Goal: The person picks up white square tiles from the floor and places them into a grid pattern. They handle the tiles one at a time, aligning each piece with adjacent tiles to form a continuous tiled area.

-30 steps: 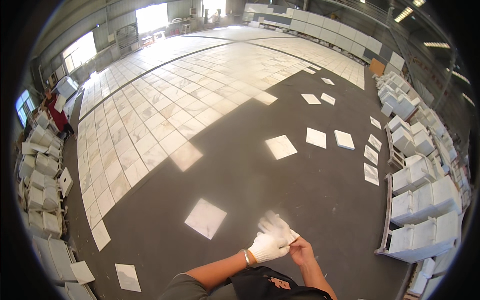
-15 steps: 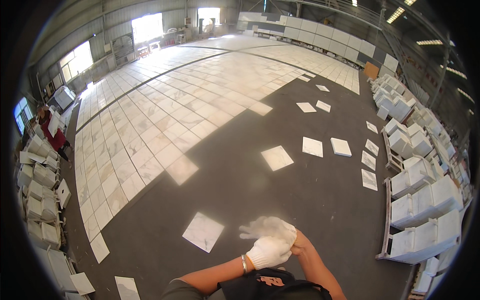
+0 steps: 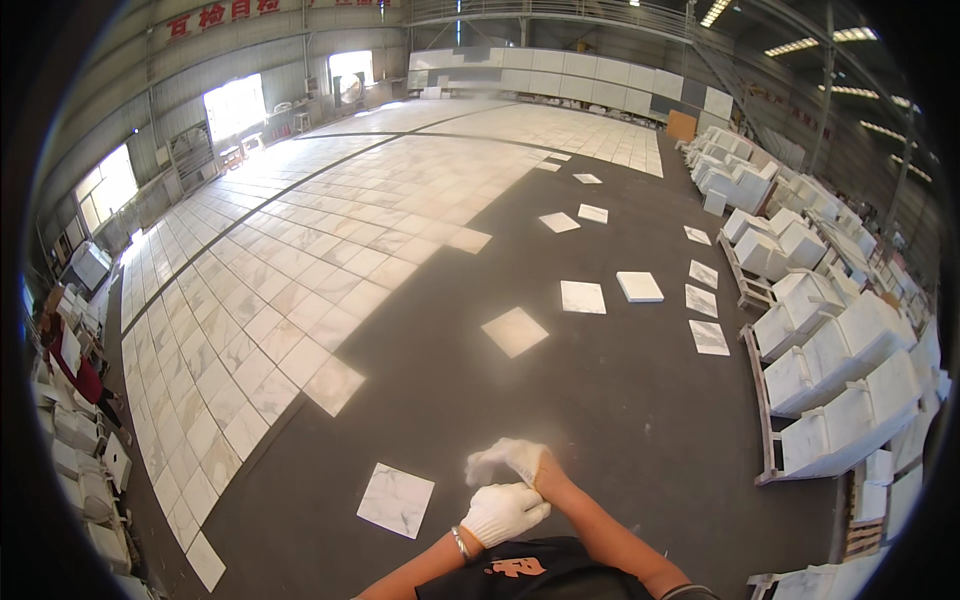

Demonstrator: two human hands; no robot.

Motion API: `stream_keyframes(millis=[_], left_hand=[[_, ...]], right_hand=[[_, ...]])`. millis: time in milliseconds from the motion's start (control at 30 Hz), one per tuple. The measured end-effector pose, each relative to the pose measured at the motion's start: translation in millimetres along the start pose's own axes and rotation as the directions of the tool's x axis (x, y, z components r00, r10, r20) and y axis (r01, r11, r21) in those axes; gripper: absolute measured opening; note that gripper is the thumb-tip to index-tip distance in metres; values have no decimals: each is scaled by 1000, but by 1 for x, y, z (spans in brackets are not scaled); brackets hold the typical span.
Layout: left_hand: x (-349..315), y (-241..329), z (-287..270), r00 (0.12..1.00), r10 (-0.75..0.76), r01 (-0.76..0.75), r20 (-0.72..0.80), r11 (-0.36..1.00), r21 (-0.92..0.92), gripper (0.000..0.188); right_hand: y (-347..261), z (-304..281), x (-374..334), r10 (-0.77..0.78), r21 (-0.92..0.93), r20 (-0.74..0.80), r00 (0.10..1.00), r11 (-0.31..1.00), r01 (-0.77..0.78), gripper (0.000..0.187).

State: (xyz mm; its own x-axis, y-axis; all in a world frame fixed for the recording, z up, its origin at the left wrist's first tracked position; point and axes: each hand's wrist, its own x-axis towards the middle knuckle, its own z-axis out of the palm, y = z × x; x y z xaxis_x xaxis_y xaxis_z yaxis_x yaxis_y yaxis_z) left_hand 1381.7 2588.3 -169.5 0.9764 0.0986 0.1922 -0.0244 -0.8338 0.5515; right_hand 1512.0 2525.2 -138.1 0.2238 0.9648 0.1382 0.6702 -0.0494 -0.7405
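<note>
In front of my body, both hands wear white knit work gloves. My left hand point(image 3: 502, 514), with a silver bracelet point(image 3: 460, 543) at its wrist, is closed at the cuff of the right glove, near the right wrist. My right hand point(image 3: 508, 462) lies just beyond it, fingers reaching leftward and slightly curled, with nothing in them. Its palm side is partly hidden. Left of my hands, a white veined square tile point(image 3: 396, 500) rests flat on the dark floor. Farther ahead lies another loose tile point(image 3: 515, 332).
Rows of laid marble tiles point(image 3: 270, 300) cover the floor ahead and left. Loose tiles point(image 3: 582, 297) are scattered ahead right, beside a thicker tile stack point(image 3: 640, 287). Pallets of stacked tiles point(image 3: 845, 410) line the right side. A person in red point(image 3: 85, 380) stands at far left among more stacks.
The view has turned, and the scene sits farther left and lower at the left side. My right fingers have gone from stretched out to slightly bent; my left hand stays at the right wrist.
</note>
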Motion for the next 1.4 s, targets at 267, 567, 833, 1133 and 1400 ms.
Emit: stream_keyframes(millis=[267, 567, 833, 1133, 1400], left_hand=[[17, -8, -40, 908, -331, 326, 255, 943, 61, 49], [6, -44, -10, 860, -294, 272, 417, 956, 113, 58], [-6, -53, -5, 811, -325, 343, 487, 938, 54, 51], [9, -19, -32, 908, -153, 309, 390, 874, -376, 36], [-5, -3, -35, 982, -47, 49, 184, 999, -4, 33]], right_hand=[[83, 60, -27, 387, -215, 153, 909, 911, -352, 33], [137, 131, -67, 358, -227, -38, 933, 906, -357, 22], [88, 111, -55, 297, -230, 44, 954, 932, -280, 30], [155, 160, -53, 12, 196, 403, 915, 976, -99, 46], [90, 160, 50, -208, 689, 211, 955, 724, 5, 45]])
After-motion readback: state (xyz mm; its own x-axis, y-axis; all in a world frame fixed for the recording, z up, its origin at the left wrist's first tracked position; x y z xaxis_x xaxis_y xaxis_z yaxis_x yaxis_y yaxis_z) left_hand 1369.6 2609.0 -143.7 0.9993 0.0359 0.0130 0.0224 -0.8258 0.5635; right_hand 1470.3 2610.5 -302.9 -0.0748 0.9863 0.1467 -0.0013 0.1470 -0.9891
